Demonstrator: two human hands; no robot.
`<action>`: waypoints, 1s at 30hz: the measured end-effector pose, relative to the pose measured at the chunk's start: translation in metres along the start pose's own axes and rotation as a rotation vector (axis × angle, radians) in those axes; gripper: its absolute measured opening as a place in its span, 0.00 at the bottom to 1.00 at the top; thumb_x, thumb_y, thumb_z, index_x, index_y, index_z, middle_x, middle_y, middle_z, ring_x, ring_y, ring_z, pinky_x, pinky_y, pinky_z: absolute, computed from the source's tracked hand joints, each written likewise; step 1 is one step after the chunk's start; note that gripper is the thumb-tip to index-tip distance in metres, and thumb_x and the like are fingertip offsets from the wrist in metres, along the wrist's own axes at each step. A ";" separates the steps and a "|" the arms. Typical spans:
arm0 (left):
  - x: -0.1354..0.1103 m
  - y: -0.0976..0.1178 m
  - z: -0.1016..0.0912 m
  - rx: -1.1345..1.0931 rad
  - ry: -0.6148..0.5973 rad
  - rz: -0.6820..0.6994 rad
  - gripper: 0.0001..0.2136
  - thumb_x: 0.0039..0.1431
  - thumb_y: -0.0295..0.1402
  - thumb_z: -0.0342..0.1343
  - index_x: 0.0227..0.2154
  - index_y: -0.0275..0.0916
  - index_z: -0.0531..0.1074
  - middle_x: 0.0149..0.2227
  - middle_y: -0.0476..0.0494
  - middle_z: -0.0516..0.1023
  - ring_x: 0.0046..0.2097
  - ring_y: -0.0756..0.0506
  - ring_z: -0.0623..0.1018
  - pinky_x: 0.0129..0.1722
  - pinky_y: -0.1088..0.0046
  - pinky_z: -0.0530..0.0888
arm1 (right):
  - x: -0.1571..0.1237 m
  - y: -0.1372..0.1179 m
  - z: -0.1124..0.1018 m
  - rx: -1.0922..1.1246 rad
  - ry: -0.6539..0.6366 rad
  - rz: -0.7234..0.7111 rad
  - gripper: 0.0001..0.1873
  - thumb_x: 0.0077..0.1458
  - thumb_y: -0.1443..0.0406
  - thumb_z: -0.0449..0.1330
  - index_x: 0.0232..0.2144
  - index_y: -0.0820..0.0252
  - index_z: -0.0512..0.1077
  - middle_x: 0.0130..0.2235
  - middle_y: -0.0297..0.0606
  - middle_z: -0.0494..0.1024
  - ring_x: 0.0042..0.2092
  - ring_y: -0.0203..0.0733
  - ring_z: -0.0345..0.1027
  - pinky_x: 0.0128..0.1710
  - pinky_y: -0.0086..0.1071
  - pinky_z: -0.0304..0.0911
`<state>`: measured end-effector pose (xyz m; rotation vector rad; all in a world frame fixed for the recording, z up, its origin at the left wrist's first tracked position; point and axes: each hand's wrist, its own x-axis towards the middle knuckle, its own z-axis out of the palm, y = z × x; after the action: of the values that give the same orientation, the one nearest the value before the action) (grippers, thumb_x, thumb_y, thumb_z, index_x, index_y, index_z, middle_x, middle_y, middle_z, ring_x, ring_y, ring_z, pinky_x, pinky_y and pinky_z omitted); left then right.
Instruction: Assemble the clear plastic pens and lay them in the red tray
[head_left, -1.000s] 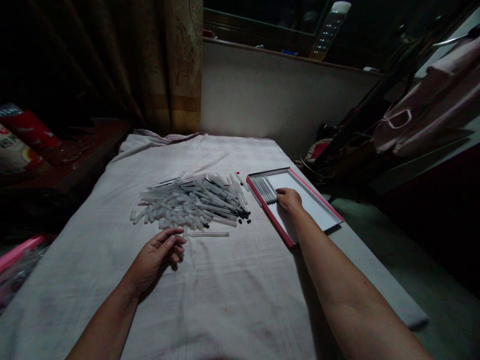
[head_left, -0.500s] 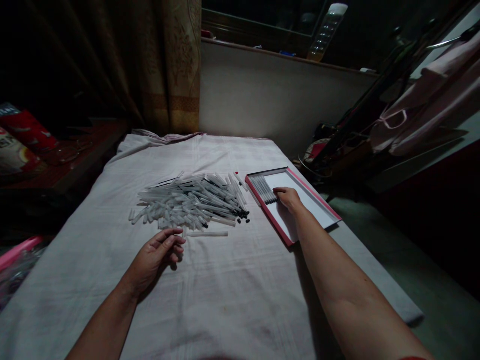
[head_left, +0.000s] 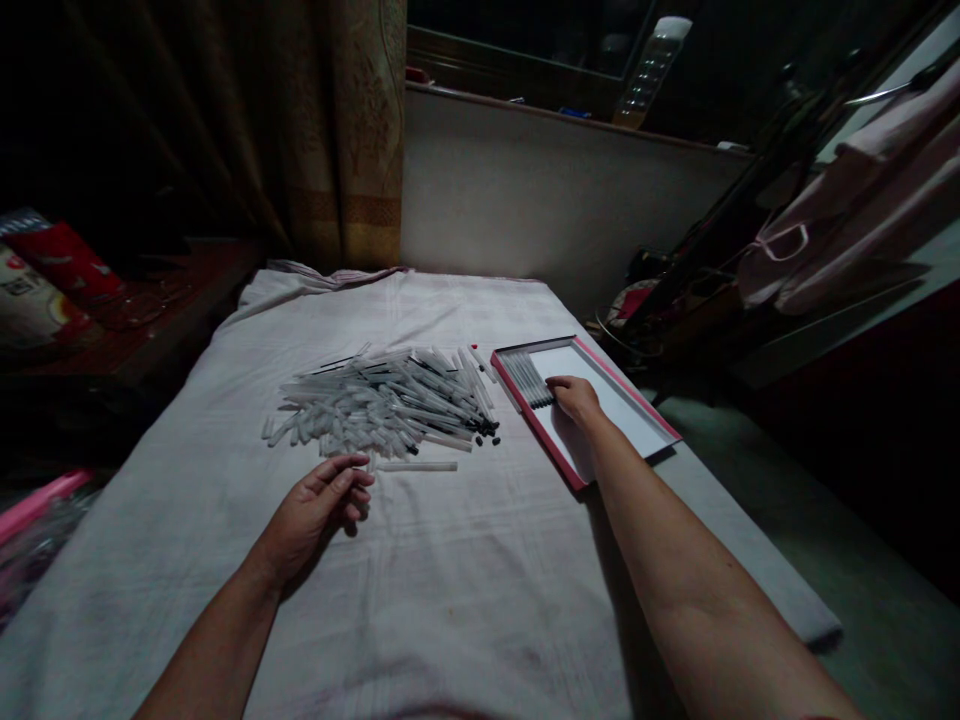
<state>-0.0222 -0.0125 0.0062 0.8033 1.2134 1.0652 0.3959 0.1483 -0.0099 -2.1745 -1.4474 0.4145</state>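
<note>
A large heap of clear pen parts (head_left: 375, 405), with barrels, caps and dark pieces mixed, lies on the white cloth. Just in front of it, my left hand (head_left: 322, 505) hovers with loosely bent fingers apart and nothing visible in them. One loose pale tube (head_left: 418, 466) lies beside those fingertips. My right hand (head_left: 577, 398) reaches into a shallow red-edged box (head_left: 541, 440), its fingers closed at the right end of a row of pens (head_left: 523, 372) with black tips. The fingers partly hide the pen they pinch.
Small black plugs (head_left: 487, 441) lie between heap and box. The box stands near the right edge of the cloth-covered table (head_left: 465, 600). A curtain (head_left: 367, 130) hangs behind, and a bottle (head_left: 652, 75) stands on the sill. Red packaging (head_left: 60, 260) sits on a side table at left.
The view has shifted very slightly. Both hands, the heap and the row of pens stay practically in the same places.
</note>
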 end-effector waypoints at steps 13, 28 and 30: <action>0.000 0.000 0.000 0.015 -0.014 0.003 0.22 0.46 0.45 0.69 0.42 0.39 0.75 0.32 0.46 0.78 0.24 0.50 0.75 0.21 0.75 0.72 | -0.043 -0.047 -0.011 -0.049 0.105 -0.174 0.19 0.57 0.71 0.55 0.46 0.57 0.81 0.52 0.41 0.81 0.54 0.46 0.73 0.55 0.34 0.65; 0.001 -0.002 -0.001 0.005 -0.028 0.007 0.26 0.43 0.48 0.71 0.42 0.38 0.76 0.32 0.47 0.78 0.25 0.51 0.74 0.22 0.77 0.72 | -0.140 -0.121 0.042 -0.393 -0.127 -0.668 0.10 0.62 0.64 0.57 0.40 0.55 0.79 0.41 0.44 0.78 0.44 0.47 0.71 0.39 0.34 0.65; 0.001 -0.002 -0.001 0.007 -0.027 0.010 0.26 0.43 0.48 0.71 0.42 0.38 0.75 0.33 0.47 0.78 0.25 0.51 0.74 0.22 0.77 0.72 | -0.142 -0.122 0.042 -0.418 -0.129 -0.653 0.10 0.64 0.64 0.56 0.40 0.57 0.78 0.42 0.45 0.78 0.44 0.47 0.71 0.40 0.34 0.65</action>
<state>-0.0225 -0.0124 0.0037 0.8276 1.1914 1.0558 0.2249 0.0665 0.0197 -1.8192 -2.3629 0.0128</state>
